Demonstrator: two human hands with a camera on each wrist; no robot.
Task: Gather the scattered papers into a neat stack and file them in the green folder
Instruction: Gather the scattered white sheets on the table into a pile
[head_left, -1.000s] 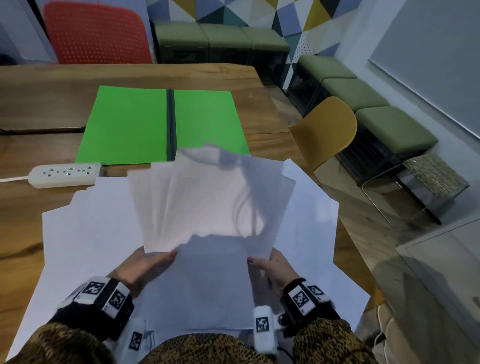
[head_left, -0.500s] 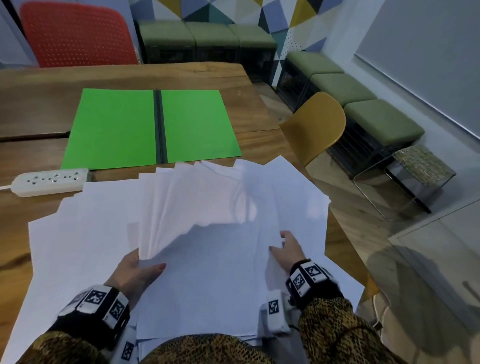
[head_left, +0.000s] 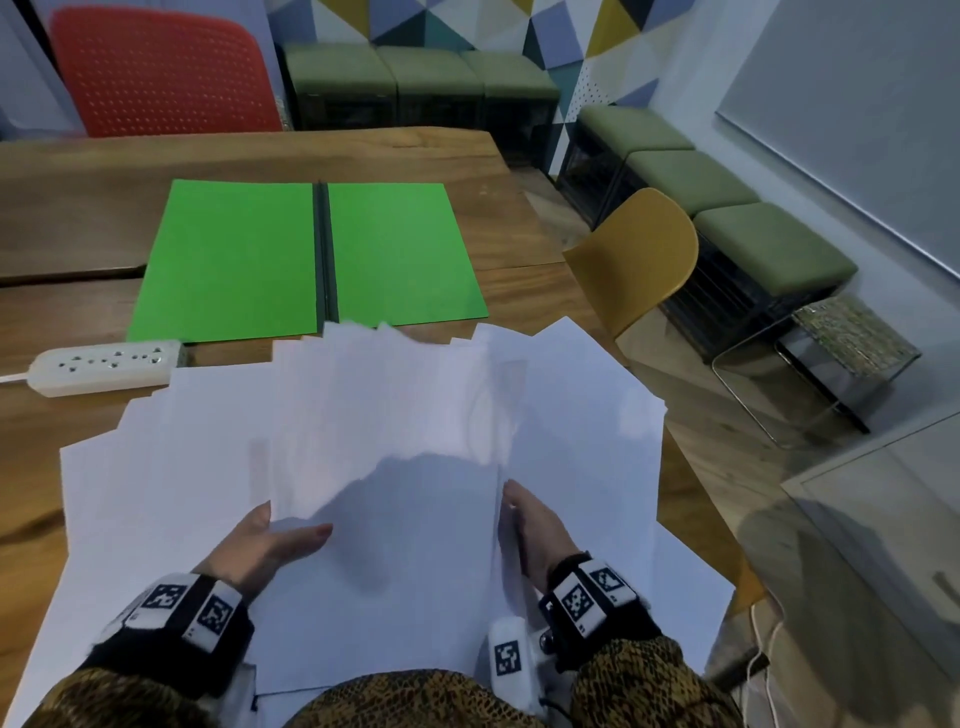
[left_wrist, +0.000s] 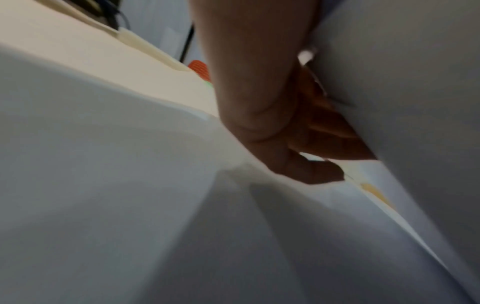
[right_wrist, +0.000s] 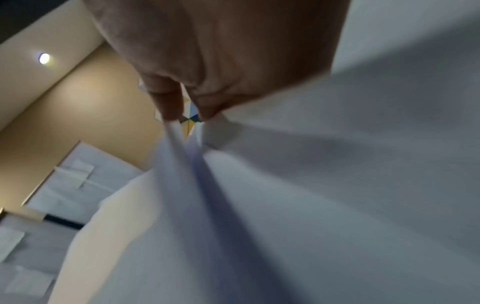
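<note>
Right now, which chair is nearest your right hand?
The yellow chair, at the table's right edge near the right hand. The red chair stands behind the far side.

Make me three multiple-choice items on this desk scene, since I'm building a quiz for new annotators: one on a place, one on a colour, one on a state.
1. Where does the power strip lie?
A. left of the papers, near the folder's near left corner
B. on the yellow chair
C. inside the folder

2. What colour is the chair behind the table's far edge?
A. blue
B. red
C. black

3. How does the green folder lie?
A. closed
B. standing upright
C. open flat, nothing in it

Answers:
1 A, it sits on the table beside the papers.
2 B, its perforated back is red.
3 C, both green halves show, either side of the dark spine.
</note>
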